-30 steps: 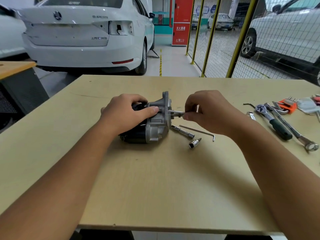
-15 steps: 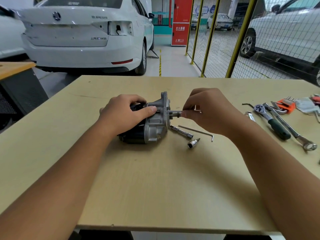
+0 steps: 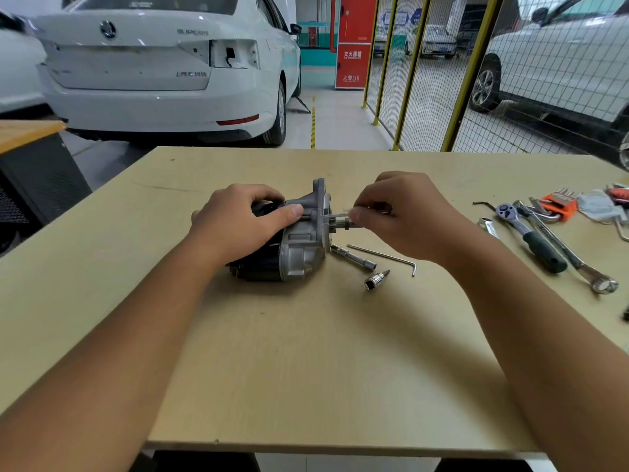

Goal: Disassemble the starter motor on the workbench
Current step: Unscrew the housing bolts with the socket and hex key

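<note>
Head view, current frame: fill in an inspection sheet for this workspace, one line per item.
Surface: tan wooden workbench, bare in front.
Job's things: starter motor lies on its side; a thin metal tool meets its silver end housing.
Clutter: socket extension, small socket, hex key, ratchet, combination wrench, orange hex key set.
Grippers: left hand grips the motor body; right hand pinches the tool.
Cables: nothing seen.
Surroundings: white car, yellow mesh fence, red cabinet.
</note>
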Demonstrator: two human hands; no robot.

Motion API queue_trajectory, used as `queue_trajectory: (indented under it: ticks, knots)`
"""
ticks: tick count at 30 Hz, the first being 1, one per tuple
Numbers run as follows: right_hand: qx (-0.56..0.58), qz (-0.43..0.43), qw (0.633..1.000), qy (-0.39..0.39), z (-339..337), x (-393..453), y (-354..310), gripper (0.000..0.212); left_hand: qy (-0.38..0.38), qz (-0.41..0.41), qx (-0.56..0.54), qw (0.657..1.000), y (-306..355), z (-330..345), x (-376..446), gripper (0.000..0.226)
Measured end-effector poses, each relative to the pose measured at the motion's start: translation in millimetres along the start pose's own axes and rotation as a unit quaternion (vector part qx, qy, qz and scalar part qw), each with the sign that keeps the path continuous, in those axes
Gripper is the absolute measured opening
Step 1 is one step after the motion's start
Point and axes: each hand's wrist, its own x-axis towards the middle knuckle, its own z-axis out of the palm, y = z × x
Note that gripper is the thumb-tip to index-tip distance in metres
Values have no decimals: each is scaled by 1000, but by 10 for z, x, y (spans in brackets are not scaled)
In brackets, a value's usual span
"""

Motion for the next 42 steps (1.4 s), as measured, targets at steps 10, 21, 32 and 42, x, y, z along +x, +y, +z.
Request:
queue_trajectory:
  ticks: [10,21,32,42]
  knots:
    - [-35,7,999,-4,-16,4,-10,10,-7,8,-9,1000,19,-15,-13,53]
    - [-19,8,1000,-8,-12,-15,7,12,-2,0,-10,1000,-9,8,4,63]
    - [-56,22,998,-18,-17,6,18,10,-9,1,-21,1000,7,-6,-7,66]
    - [-15,35,999,-31,-6,-8,58,7,-3,2,-5,1000,13,0,-2,65]
